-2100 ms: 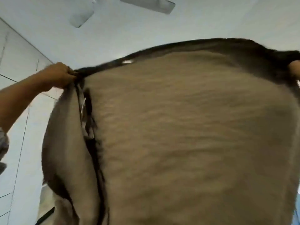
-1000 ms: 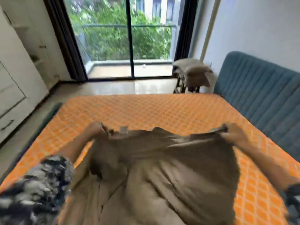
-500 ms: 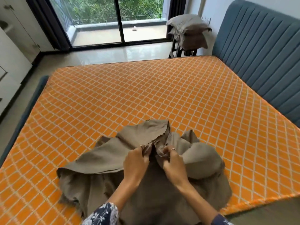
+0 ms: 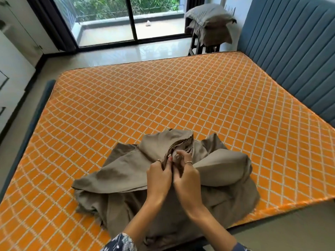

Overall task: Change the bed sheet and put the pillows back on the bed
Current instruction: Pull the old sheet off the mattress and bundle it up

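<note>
Head view showed the fingers (image 4: 178, 154) of both hands pinching one gathered hem of the crumpled taupe cotton bed sheet (image 4: 126, 171), left hand (image 4: 159, 175) and right hand (image 4: 188, 178) touching at lower centre. The sheet lay bunched on the bare orange diamond-quilted mattress (image 4: 145, 98). Best, I judged, to trace that hem to a corner before spreading. Grey pillows (image 4: 210, 19) sat stacked upper right.
</note>
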